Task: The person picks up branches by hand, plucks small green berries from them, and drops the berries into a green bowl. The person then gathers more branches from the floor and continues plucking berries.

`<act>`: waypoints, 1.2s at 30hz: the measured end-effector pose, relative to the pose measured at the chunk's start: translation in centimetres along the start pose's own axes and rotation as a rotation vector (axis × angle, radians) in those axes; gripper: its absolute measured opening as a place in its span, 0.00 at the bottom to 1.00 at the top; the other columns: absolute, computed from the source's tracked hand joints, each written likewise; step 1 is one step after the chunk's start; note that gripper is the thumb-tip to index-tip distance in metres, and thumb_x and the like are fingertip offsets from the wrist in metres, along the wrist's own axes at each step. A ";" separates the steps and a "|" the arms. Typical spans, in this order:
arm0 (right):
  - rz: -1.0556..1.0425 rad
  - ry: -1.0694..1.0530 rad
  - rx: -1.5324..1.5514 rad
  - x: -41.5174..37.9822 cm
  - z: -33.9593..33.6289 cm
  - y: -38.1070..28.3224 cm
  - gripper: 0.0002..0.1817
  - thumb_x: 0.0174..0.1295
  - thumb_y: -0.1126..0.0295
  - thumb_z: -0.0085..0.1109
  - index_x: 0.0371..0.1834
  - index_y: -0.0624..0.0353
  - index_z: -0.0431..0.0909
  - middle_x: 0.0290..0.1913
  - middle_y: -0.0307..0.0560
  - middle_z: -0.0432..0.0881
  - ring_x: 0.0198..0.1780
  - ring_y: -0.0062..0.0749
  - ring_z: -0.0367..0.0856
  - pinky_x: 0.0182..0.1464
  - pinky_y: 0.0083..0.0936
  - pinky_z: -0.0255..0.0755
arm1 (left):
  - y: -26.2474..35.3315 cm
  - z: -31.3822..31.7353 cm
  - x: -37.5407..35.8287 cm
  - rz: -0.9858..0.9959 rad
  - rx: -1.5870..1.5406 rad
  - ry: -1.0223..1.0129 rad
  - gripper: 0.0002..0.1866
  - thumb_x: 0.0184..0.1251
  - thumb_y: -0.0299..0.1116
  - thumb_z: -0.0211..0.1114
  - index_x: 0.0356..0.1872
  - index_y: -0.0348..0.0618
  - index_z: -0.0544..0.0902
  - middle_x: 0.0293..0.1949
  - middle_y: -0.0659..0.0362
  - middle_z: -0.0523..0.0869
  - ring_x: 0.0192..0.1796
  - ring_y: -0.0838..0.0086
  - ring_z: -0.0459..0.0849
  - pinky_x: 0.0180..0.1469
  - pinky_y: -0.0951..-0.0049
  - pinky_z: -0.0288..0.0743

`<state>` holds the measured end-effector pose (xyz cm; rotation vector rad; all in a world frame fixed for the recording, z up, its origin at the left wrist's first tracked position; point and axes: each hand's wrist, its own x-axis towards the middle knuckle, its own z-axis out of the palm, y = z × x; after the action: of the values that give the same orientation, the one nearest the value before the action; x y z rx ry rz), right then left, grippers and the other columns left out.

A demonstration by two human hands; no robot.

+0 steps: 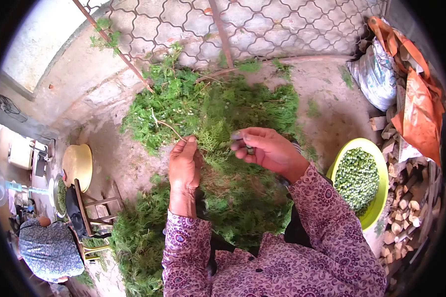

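Observation:
My left hand (184, 166) is closed in a pinch on the woody stem of a green leafy sprig (212, 139), whose flat, scaly foliage hangs toward the right. Close by on the right, my right hand (275, 152) has its fingers curled in, with small round greenish pieces partly showing between them; their exact kind is hard to make out. Below both hands lies a heap of cut evergreen branches (158, 106), spread across the ground. A lime-green basin (370, 217) to my right holds many small green cone-like pieces (356, 178).
Stacked firewood (404, 210), a white sack (376, 76) and an orange sheet (418, 111) line the right side. Ahead stands a metal lattice (183, 24). On the left are a yellow basin (79, 167), a wooden chair (96, 204) and another person (49, 247).

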<state>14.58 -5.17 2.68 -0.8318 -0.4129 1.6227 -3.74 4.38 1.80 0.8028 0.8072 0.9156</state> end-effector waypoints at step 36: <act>-0.679 0.102 -1.459 0.2 0.0 1.4 0.11 0.42 0.65 0.61 0.21 0.60 0.73 0.22 0.52 0.72 0.26 0.48 0.73 0.27 0.39 0.65 | -2.3 1.7 -0.9 0.037 0.307 -0.239 0.06 0.55 0.22 0.64 0.34 0.37 0.79 0.29 0.67 0.80 0.31 0.86 0.74 0.35 0.86 0.70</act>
<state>13.57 -5.35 1.65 -1.5534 -1.6734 0.4319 -1.80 2.32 0.89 1.1752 0.7324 0.7184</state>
